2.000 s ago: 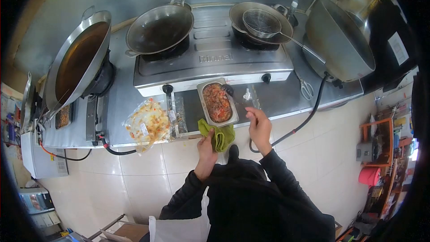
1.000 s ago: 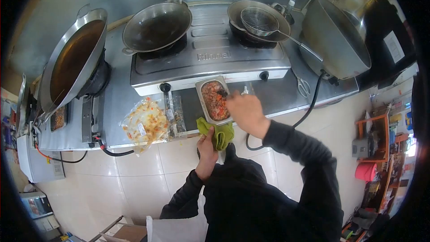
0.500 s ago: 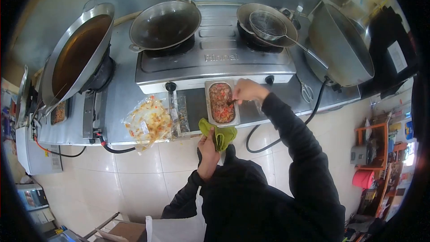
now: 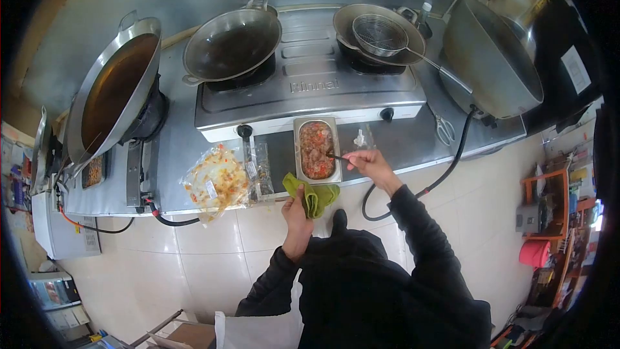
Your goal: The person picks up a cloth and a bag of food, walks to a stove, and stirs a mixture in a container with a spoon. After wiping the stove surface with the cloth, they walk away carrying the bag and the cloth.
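In my right hand (image 4: 369,161), the fingers pinch the thin dark handle of a utensil (image 4: 340,158), whose far end is sunk in the food and hidden. That food, a chopped reddish mixture (image 4: 316,145) with bits of red and green, fills a rectangular metal container (image 4: 298,155) at the counter's front, before the stove. My left hand (image 4: 297,220) grips a folded green cloth (image 4: 316,199) against the container's near end. To its left lie a clear plastic bag (image 4: 218,181) with orange and yellow residue and a smaller clear packet (image 4: 259,171).
Behind is a two-burner gas stove (image 4: 310,100) bearing a wok (image 4: 232,45) and a pan (image 4: 413,42) with a wire strainer (image 4: 380,33). A large wok of brown liquid (image 4: 119,84) stands left. Scissors (image 4: 444,129), a black hose (image 4: 462,148) and a big tilted pot (image 4: 487,58) are right.
My right hand has drawn back to the right and down from the container, leaving more of the utensil's handle in view. The left hand keeps its hold on the cloth; the camera view has shifted slightly.
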### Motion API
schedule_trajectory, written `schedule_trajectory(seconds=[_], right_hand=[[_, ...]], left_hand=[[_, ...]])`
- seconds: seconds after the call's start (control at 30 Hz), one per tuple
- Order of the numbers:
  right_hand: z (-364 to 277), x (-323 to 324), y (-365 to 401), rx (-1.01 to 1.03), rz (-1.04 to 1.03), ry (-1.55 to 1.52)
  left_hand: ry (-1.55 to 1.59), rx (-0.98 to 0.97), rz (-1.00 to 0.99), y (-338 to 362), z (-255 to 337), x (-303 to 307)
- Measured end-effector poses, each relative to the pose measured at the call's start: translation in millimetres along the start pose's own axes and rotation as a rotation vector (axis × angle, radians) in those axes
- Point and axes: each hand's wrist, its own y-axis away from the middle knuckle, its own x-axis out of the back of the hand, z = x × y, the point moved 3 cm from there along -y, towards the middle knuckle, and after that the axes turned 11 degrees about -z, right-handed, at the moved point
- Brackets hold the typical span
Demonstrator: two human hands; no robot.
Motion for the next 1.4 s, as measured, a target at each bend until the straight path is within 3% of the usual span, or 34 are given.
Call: schedule_trajectory(seconds=[0.13,0.33,0.63,0.73,0.83,0.93,1.13,1.4], right_hand=[[9.4,-7.2,6.1,0.046,0.067,0.032],[21.1,-10.5,9.1,0.269,0.146,0.117],[20.8,-6.3,16.6,0.381,0.237,0.275],[2.2,-7.9,25.3,0.506,0.292,0.513],[-29.3,-16.6,40.4,0.430,0.307,0.798],[-37.1,-20.4,41.6,0.642,0.324,0.921],[-60.6,-26.6,48.6,0.586,0.233,1.112],[-94.3,-21.1,41.8,0.739,0.165,1.373]], left_hand=[[-0.007,-0.011,0.010,1.8,1.7,-2.6],[0.016,-0.018,0.034,4.1,2.4,-4.7],[0.024,-0.055,0.017,1.2,2.1,-3.0],[0.018,-0.059,0.024,-3.6,3.7,1.3],[0.006,-0.066,0.045,-4.2,8.2,1.7],[0.006,-0.064,0.099,-2.7,15.3,-0.4],[0.045,-0.090,0.106,-7.6,24.8,5.0],[0.028,-0.104,-0.006,-12.3,32.7,21.7]])
